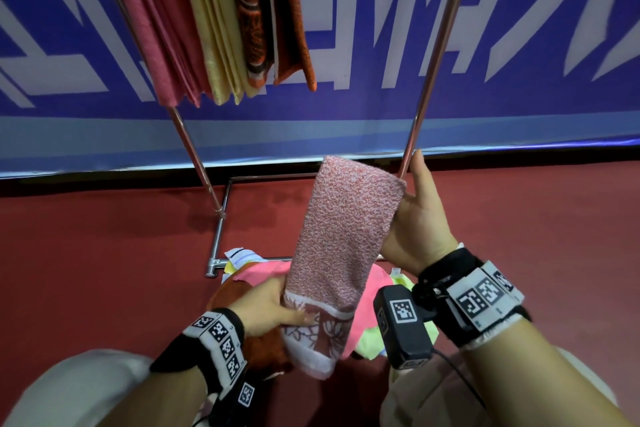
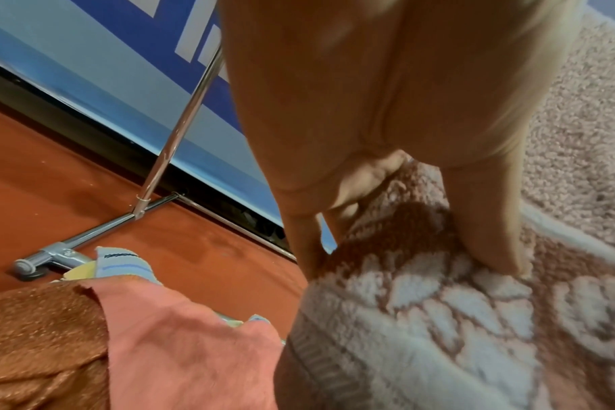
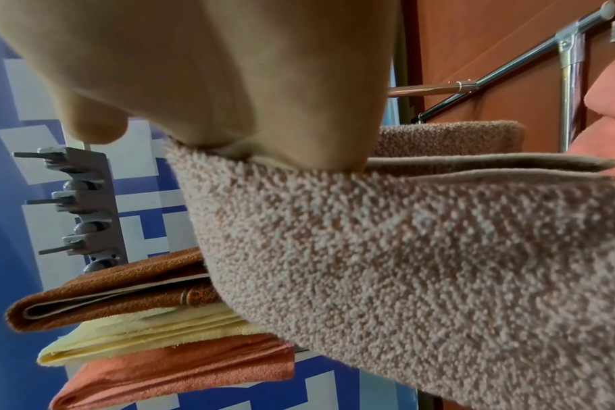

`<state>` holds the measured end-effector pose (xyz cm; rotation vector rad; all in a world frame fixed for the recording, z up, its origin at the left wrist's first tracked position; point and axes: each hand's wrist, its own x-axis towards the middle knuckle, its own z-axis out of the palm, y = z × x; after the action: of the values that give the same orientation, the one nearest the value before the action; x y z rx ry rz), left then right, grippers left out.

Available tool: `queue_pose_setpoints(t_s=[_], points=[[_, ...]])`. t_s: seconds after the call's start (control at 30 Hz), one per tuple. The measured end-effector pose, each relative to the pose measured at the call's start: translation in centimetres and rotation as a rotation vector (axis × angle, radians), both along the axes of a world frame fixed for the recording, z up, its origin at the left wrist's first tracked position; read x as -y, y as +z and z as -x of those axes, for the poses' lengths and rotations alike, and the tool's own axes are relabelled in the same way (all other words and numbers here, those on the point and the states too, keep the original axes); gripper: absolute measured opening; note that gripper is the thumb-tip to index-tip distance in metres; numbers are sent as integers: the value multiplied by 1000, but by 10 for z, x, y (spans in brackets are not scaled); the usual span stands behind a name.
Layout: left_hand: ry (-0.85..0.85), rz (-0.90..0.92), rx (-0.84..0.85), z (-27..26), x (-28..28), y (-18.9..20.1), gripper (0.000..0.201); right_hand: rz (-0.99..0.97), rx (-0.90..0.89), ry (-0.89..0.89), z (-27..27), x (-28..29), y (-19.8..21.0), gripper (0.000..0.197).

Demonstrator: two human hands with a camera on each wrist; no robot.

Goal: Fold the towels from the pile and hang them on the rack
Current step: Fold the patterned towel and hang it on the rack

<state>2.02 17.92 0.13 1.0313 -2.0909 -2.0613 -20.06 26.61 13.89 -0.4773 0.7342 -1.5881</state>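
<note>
A folded, speckled pink towel (image 1: 341,236) with a white flower border is held in the air between both hands. My left hand (image 1: 273,305) pinches its patterned lower end (image 2: 439,319), thumb on top. My right hand (image 1: 415,215) grips the upper folded end (image 3: 369,249), fingers hidden behind the cloth. Below lies the towel pile (image 1: 256,274): pink, rust, yellow and striped cloths on the floor. The metal rack (image 1: 433,55) stands behind, with pink, cream and orange folded towels (image 1: 221,21) hanging from its top.
The rack's chrome base frame (image 1: 216,239) lies on the red floor (image 1: 104,253) beside the pile. A blue and white banner wall (image 1: 519,45) runs close behind the rack. A grey hook strip (image 3: 85,208) shows in the right wrist view. My knees fill the bottom corners.
</note>
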Motion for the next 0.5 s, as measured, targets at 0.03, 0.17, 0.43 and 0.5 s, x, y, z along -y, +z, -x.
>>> queue_pose_setpoints(t_s=[0.03,0.17,0.43,0.5], points=[[-8,-1,15,-1,0,-2,50,-5,3,-4,0,0,0,90],[-37,15,69,-7,5,-13,39,-9,22,-13,-1,1,0,91],[33,26,33,-6,4,-25,26,-15,21,-66,1,4,-2,92],[41,46,37,-7,3,-22,25,-2,36,-79,0,4,-1,88]])
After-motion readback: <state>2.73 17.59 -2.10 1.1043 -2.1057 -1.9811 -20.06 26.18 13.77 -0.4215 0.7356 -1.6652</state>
